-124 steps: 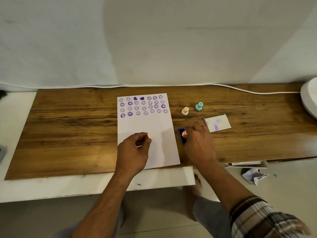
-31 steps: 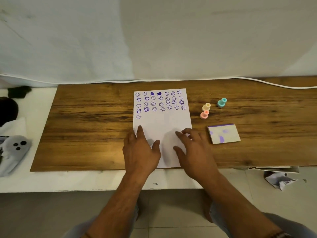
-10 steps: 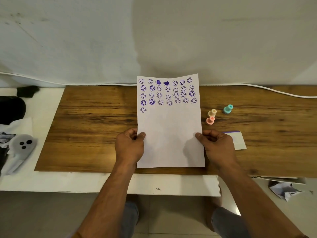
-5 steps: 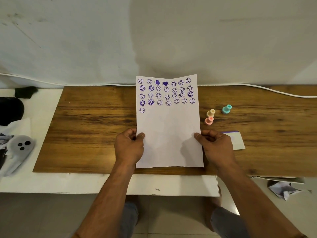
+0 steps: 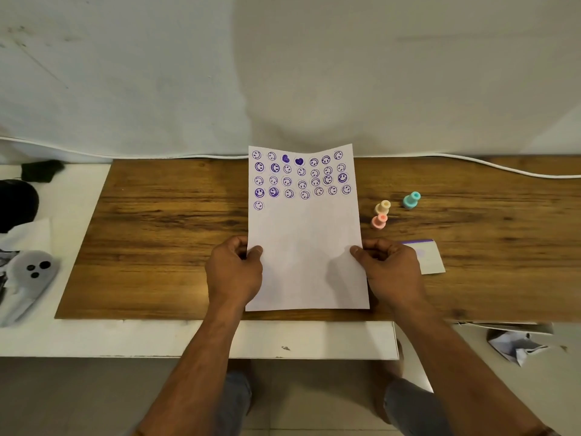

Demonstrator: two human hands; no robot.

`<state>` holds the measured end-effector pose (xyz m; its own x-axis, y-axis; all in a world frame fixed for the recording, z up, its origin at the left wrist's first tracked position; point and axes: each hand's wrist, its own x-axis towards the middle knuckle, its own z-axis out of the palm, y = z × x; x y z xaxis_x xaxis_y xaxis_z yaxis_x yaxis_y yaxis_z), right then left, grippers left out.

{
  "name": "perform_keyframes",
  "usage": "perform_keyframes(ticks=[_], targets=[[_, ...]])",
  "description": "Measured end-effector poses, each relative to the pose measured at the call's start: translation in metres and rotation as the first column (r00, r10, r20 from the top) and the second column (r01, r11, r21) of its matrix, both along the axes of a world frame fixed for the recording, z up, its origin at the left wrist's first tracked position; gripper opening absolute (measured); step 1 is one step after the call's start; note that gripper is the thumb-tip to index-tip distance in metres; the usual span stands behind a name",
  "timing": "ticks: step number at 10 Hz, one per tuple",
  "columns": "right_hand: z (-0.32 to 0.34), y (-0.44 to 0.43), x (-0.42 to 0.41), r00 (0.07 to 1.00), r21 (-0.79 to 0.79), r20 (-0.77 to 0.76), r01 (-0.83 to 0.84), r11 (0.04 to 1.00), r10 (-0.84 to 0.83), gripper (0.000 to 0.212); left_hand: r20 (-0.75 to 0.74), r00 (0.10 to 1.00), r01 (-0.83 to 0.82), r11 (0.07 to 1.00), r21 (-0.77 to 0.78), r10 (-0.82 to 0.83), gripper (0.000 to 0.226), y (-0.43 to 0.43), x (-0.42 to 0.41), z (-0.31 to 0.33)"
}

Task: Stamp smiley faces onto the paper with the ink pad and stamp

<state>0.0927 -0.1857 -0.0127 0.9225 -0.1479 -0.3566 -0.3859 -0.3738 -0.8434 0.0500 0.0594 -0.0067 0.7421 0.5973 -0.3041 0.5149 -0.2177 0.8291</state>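
Observation:
The white paper [image 5: 305, 240] is lifted and tilted up over the wooden board [image 5: 163, 234]; several rows of purple smiley prints and two hearts fill its upper part. My left hand [image 5: 234, 272] pinches its left edge and my right hand [image 5: 390, 269] pinches its right edge. Three small stamps stand on the board to the right: pink [image 5: 378, 221], cream [image 5: 383, 208] and teal [image 5: 411, 200]. The closed ink pad [image 5: 430, 258], white with a purple rim, lies just right of my right hand, partly hidden by it.
A white cable [image 5: 471, 163] runs along the board's back edge by the wall. A grey ghost-shaped toy [image 5: 30, 278] and dark objects [image 5: 17, 204] lie on the white surface at left. Crumpled paper [image 5: 515, 344] lies at lower right.
Earlier my hands stamped the sheet, then lay flat on it; they then lifted it by both side edges. Over the last second it is held almost still.

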Motion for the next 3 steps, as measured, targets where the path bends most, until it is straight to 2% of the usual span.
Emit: perform_keyframes(ticks=[2,3], targets=[[0.0024,0.0023,-0.0009,0.994,-0.255,0.092,-0.030,0.967,0.055,0.023,-0.018,0.998,0.061,0.987,0.150,-0.059,0.039,-0.0044,-0.0035,0.0042],[0.0054,0.0071,-0.0045,0.967,-0.445,0.214,-0.030,0.895,0.139,0.029,-0.033,0.997,0.077,0.977,0.197,-0.072,0.045,-0.0053,-0.0039,0.0032]])
